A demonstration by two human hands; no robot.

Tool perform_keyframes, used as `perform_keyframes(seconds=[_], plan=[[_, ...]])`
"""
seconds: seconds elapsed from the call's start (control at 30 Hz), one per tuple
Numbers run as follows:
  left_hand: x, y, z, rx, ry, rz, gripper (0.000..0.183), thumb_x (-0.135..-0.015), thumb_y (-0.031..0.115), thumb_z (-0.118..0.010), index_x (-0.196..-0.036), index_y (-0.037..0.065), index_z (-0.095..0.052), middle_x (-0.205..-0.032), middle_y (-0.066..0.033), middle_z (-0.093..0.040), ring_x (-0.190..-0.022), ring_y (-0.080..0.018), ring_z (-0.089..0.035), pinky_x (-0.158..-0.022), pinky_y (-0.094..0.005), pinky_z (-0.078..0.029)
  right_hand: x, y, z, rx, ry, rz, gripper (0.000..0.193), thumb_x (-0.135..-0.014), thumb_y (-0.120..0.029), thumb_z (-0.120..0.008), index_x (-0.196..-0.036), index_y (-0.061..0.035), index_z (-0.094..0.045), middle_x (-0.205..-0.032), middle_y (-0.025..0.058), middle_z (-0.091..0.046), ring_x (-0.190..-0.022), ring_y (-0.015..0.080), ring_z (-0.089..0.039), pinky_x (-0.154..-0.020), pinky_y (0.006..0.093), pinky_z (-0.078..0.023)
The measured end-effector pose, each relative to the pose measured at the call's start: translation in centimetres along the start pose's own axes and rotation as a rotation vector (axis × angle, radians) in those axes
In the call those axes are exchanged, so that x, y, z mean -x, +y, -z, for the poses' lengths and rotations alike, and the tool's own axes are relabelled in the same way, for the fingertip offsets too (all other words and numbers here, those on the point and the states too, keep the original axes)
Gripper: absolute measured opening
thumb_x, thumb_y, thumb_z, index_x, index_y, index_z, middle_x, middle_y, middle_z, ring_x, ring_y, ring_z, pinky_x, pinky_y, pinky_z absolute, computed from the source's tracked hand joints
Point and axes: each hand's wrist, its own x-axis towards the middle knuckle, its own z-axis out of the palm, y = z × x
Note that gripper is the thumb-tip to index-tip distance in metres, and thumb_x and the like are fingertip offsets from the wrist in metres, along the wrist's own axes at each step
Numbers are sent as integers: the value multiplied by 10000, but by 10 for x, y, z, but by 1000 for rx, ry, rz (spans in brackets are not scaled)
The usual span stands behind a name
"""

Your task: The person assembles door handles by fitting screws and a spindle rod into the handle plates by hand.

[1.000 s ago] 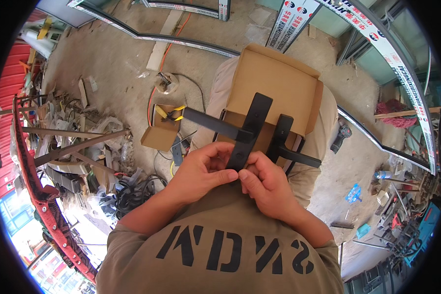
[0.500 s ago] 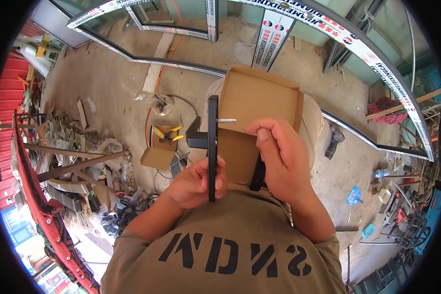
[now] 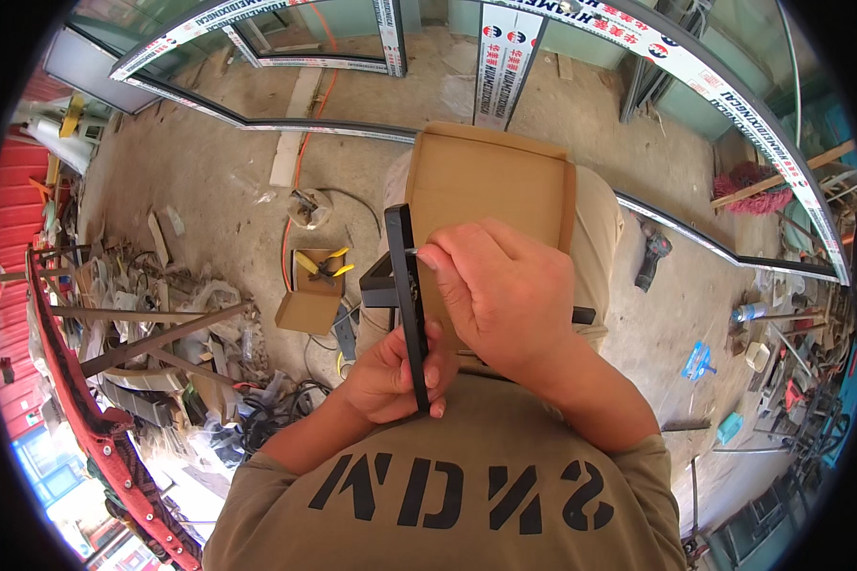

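My left hand (image 3: 395, 376) is closed around the lower part of a black door handle (image 3: 409, 319), whose long plate stands upright, slightly tilted. Its lever (image 3: 379, 287) sticks out to the left. On the plate's right side, near the top, my right hand (image 3: 505, 285) pinches the short metal spindle (image 3: 411, 251) between thumb and forefinger; most of the spindle is hidden. Below, an open cardboard box (image 3: 495, 167) lies across my lap. Another black piece (image 3: 584, 314) shows beyond my right wrist, mostly covered by it.
Yellow-handled pliers (image 3: 322, 269) lie in a small cardboard box (image 3: 307, 312) on the floor at left. A cordless drill (image 3: 651, 262) lies at right. A large film-wrapped window frame (image 3: 328, 125) spans the far side. Scrap (image 3: 186, 371) is heaped at left.
My right hand has moved left and closed on the spindle, which stuck out bare before. The handle has tilted and shifted slightly left and down, with my left hand still holding it.
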Motion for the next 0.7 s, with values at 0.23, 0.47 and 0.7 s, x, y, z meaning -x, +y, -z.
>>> perform_keyframes(seconds=[0.23, 0.47, 0.7], plan=[[-6, 13, 12, 100, -127, 21, 579, -1101, 182, -708, -1628, 92, -485, -1090, -90, -639, -916, -215, -557, -733, -342, -654, -9, 15, 11, 3, -34, 114, 188, -960, -216, -820, -904, -134, -661, -752, 46, -602, -660, 294, -655, -548, 423, -497], [-8, 16, 19, 94, -161, 52, 573, -1107, 173, -698, -1637, 91, -497, -1091, -89, -641, -926, -218, -547, -748, -351, -649, -14, 15, 17, -57, -64, 169, 149, -958, -174, -796, -903, -106, -676, -744, 73, -608, -658, 323, -645, -553, 434, -475], [-15, 18, 15, -79, -54, 9, 535, -1081, 157, -730, -1586, 139, -555, -1087, -74, -630, -954, -232, -564, -785, -367, -652, -18, 8, 18, -474, -281, -248, 125, -1053, -131, -659, -993, -30, -701, -734, 114, -608, -634, 273, -598, -615, 405, -480]])
